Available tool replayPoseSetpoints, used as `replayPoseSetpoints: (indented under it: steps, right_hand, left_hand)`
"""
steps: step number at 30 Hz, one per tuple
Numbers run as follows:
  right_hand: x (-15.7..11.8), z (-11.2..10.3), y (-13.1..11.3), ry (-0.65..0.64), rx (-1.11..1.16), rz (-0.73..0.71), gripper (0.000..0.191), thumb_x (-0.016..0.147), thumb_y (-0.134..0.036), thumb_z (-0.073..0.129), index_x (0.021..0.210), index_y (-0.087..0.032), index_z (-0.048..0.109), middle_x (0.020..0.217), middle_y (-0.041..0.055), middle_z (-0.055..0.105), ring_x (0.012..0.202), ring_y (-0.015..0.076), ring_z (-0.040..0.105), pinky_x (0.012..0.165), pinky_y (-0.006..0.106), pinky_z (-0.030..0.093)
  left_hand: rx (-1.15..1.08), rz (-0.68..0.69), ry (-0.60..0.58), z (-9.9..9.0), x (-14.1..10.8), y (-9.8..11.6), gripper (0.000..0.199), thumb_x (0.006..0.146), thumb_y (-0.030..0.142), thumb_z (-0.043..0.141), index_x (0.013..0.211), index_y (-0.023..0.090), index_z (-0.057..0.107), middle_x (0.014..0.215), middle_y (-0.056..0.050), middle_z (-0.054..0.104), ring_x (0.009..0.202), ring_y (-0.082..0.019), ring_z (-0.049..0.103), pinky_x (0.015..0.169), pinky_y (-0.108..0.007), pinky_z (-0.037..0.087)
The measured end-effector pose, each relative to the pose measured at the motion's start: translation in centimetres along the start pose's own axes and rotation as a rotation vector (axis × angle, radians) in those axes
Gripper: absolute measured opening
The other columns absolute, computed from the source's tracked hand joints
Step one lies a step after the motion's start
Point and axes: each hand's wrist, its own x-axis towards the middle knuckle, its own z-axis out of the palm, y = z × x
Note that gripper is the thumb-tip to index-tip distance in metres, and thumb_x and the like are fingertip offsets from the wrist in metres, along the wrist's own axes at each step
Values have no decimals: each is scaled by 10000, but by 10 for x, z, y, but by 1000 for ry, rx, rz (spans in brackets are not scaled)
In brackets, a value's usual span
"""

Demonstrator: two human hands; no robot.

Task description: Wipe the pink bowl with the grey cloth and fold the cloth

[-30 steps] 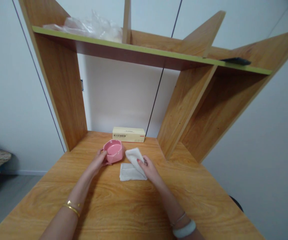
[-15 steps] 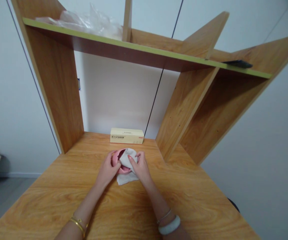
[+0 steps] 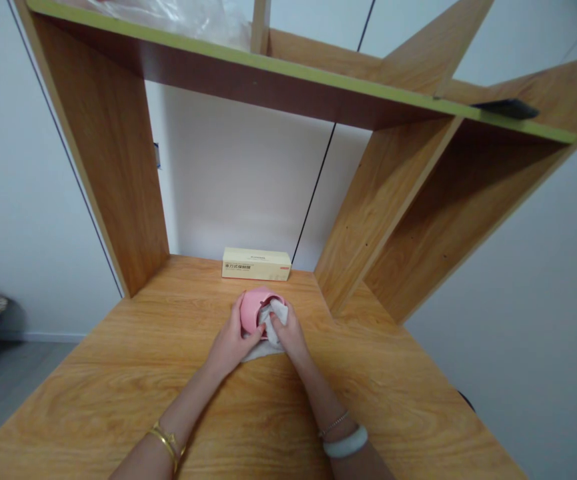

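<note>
A pink rounded bowl-like container is tipped on its side above the wooden desk, its opening turned toward the right. My left hand is wrapped round its left side, with the thumb at the lower rim. A light grey cloth is bunched in my right hand, which presses it into the opening. Part of the cloth hangs below the container toward the desk. The container's inside is mostly hidden by the cloth and fingers.
A cream-coloured long box with printed lettering stands behind the hands at the back of the desk. Wooden shelving rises around it. Clear plastic wrap and a dark flat object lie on the upper shelf.
The pink container has turned so that its outer wall shows more and its opening faces right. Both hands have shifted slightly right, and the cloth sits deeper in the opening. The camera view has tilted down.
</note>
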Motion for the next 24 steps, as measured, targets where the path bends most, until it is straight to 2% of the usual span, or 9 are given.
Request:
replayPoseSetpoints:
  steps: [5, 8, 10, 12, 15, 18, 20, 22, 24]
  right_hand:
    - [0, -7, -17, 61, -234, 6, 577, 708, -316, 546, 1248, -184, 393, 1004, 82, 621, 849, 196, 596, 710, 288, 453]
    - [-2, -16, -30, 107, -446, -42, 593, 744, -329, 523, 1294, -188, 355, 912, 87, 642, 803, 218, 603, 681, 293, 433]
    - [-3, -20, -34, 110, -516, -98, 595, 754, -338, 517, 1302, -183, 347, 922, 98, 641, 833, 230, 599, 704, 301, 422]
    - [-4, -21, -34, 82, -498, -87, 603, 755, -363, 516, 1301, -170, 348, 922, 103, 643, 844, 234, 599, 716, 305, 422]
    - [-3, -17, -25, 54, -338, -15, 571, 768, -377, 488, 1285, -170, 365, 988, 103, 633, 872, 221, 597, 738, 308, 436]
    - [-3, -10, -16, 112, -145, -39, 517, 784, -339, 448, 1265, -165, 378, 1171, 112, 551, 1024, 204, 540, 837, 313, 421]
    - [-3, -6, -13, 127, -67, -54, 499, 792, -326, 423, 1255, -145, 382, 1229, 119, 507, 1094, 194, 498, 886, 310, 399]
    - [-4, -4, -14, 101, -54, -47, 506, 796, -330, 415, 1259, -132, 372, 1239, 123, 498, 1102, 188, 494, 885, 298, 402]
    - [-7, -5, -20, 71, -151, -19, 541, 792, -342, 432, 1286, -142, 342, 1187, 120, 541, 1039, 197, 539, 831, 295, 429]
  left_hand:
    - [65, -17, 71, -2, 3, -1, 750, 715, 383, 538, 1355, 149, 224, 1215, -137, 519, 1008, -251, 556, 833, -357, 448]
    - [111, -38, 40, -7, 1, 4, 740, 716, 373, 535, 1359, 159, 237, 1104, -121, 594, 904, -240, 599, 767, -348, 470]
    - [126, 0, 15, -10, 0, 7, 728, 710, 355, 538, 1356, 174, 258, 1090, -108, 603, 882, -229, 604, 760, -340, 471]
    - [137, 57, 6, -12, -2, 9, 726, 698, 349, 551, 1352, 189, 278, 1123, -100, 588, 907, -227, 595, 775, -335, 465]
    - [164, 72, 15, -13, -4, 11, 712, 710, 376, 550, 1350, 208, 286, 1155, -98, 570, 946, -244, 584, 789, -346, 458]
    - [145, 19, 35, -9, -4, 8, 770, 727, 436, 537, 1376, 193, 200, 1199, -126, 534, 967, -270, 578, 785, -375, 461]
    - [86, 36, 40, -4, -2, 3, 824, 721, 455, 545, 1384, 176, 142, 1261, -146, 476, 1038, -274, 543, 824, -385, 450]
    - [21, 114, 72, 0, 0, -2, 808, 725, 434, 547, 1375, 165, 149, 1325, -147, 402, 1138, -256, 470, 905, -376, 409]
    - [1, 177, 109, 1, 2, -6, 745, 734, 390, 537, 1357, 162, 197, 1347, -134, 376, 1186, -232, 423, 958, -362, 370]
